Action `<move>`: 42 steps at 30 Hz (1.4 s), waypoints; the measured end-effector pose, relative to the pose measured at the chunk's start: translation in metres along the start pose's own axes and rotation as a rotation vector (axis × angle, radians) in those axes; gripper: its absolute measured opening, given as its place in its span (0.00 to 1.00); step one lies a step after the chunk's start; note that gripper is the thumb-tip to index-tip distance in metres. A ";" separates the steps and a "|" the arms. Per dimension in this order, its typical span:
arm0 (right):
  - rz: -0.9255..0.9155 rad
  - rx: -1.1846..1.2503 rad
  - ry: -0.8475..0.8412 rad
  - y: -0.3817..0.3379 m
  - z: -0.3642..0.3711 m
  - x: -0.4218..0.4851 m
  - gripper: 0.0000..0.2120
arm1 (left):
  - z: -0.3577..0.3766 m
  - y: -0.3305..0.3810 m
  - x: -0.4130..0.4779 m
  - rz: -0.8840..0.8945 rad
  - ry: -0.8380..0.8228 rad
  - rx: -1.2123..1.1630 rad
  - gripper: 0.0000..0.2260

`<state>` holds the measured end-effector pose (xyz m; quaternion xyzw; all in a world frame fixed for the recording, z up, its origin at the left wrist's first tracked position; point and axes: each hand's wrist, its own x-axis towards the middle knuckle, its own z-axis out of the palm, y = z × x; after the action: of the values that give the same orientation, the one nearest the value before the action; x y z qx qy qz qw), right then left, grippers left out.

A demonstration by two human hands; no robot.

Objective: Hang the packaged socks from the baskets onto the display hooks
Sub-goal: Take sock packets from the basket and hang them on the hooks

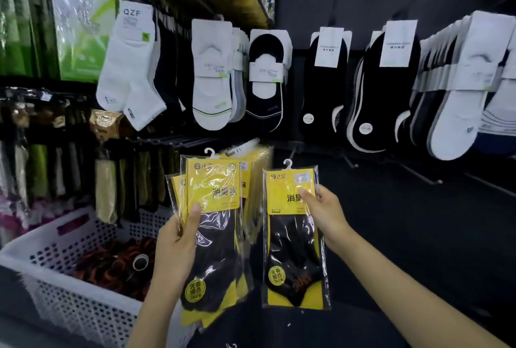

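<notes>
Right hand (321, 208), nearer the rack, pinches one upright sock pack (293, 250), hanger loop (287, 164) topmost, below-left of a bare display hook (354, 164), while left hand (176, 241) grips the stack (215, 236).

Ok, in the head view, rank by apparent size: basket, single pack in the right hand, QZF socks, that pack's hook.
1. The basket, largest, though partly out of frame.
2. The single pack and QZF socks look alike; the pack is nearer, so no ranking.
3. The hook, smallest.
</notes>
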<state>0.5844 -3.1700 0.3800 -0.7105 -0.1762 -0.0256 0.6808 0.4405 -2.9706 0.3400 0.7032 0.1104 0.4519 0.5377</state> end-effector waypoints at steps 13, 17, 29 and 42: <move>0.319 -0.041 0.426 0.046 -0.002 0.045 0.13 | 0.001 0.007 -0.004 -0.050 0.002 -0.107 0.21; 0.212 -0.021 0.359 0.050 0.000 0.015 0.12 | 0.008 0.007 -0.008 -0.075 -0.017 -0.135 0.21; 0.038 0.230 -0.116 0.008 0.019 -0.060 0.08 | 0.046 0.003 -0.038 -0.201 -0.219 -0.264 0.05; -0.026 0.179 0.068 -0.006 -0.019 -0.037 0.06 | 0.020 -0.002 -0.027 -0.098 -0.063 -0.140 0.20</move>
<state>0.5522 -3.1963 0.3772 -0.6433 -0.1637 -0.0430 0.7466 0.4408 -3.0005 0.3238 0.6715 0.0957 0.4094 0.6102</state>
